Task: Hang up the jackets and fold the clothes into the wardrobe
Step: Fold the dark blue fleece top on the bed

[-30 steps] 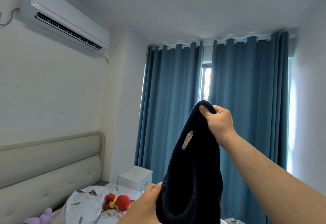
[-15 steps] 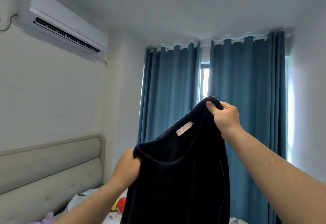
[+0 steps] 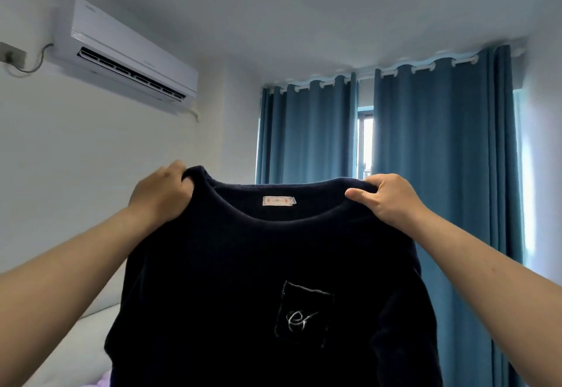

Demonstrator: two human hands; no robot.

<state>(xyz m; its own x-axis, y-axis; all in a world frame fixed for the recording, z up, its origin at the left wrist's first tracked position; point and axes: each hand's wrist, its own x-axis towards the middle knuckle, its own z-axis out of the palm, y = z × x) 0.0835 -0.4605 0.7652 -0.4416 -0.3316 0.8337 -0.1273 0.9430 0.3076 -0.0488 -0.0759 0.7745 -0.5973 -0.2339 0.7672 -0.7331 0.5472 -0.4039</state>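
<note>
A dark navy sweater [image 3: 231, 280] hangs spread out in front of me, held up by its two shoulders. Its neck label faces me, and a chest pocket with a white embroidered mark sits at the lower right. My left hand [image 3: 161, 193] grips the left shoulder, with fingers curled over the top edge. At the right shoulder, my right hand [image 3: 387, 199] pinches the cloth between thumb and fingers. The sweater's hem runs out of the bottom of the frame. No wardrobe or hanger is in view.
Blue curtains [image 3: 435, 158] cover the window behind the sweater. A white air conditioner [image 3: 127, 58] is mounted high on the left wall. The padded grey headboard [image 3: 91, 335] of a bed shows at the lower left, with a bit of purple at the bottom edge.
My left hand rose from the sweater's lower part to its left shoulder, and both hands pulled apart, spreading the bunched sweater flat. The view tilted upward, so the bed and bedside table dropped out of sight.
</note>
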